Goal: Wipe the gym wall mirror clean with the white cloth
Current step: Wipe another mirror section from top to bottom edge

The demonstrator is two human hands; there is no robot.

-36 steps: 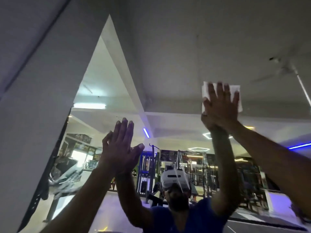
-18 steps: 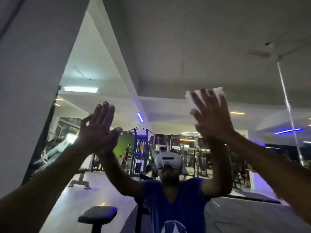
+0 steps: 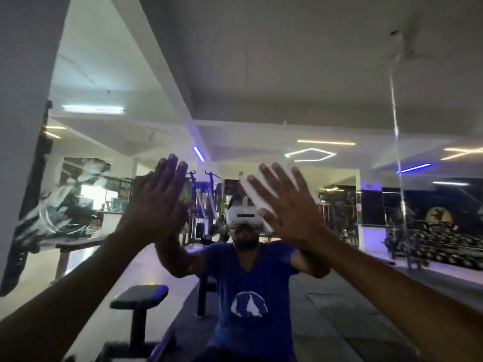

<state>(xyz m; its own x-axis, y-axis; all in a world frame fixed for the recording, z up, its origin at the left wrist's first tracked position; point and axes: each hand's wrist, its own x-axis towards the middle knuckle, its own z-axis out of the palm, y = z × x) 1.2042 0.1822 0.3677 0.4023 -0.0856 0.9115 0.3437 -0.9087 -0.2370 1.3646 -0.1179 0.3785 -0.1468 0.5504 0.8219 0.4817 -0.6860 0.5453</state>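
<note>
the risk i see from here is the white cloth (image 3: 281,190) slipping: it is only trapped between a flat palm and the glass, nothing curled round it, so if the pressure eases or the hand slides faster than the fabric it could bunch up, fall, or leave bare skin smearing the mirror (image 3: 287,87). the left hand (image 3: 156,202) is a second worry, since its palm lies on or very close to the glass and could leave fresh prints where wiping is meant to clean.

the right hand (image 3: 285,205) is raised about head height, fingers straight and fanned, pressing the cloth flat on the mirror, over the reflection of the person's headset (image 3: 244,215); white edges show above and between the fingers. the left hand is up beside it, well apart, fingers straight and together, holding nothing. both forearms reach up and inward from the lower corners.
</note>
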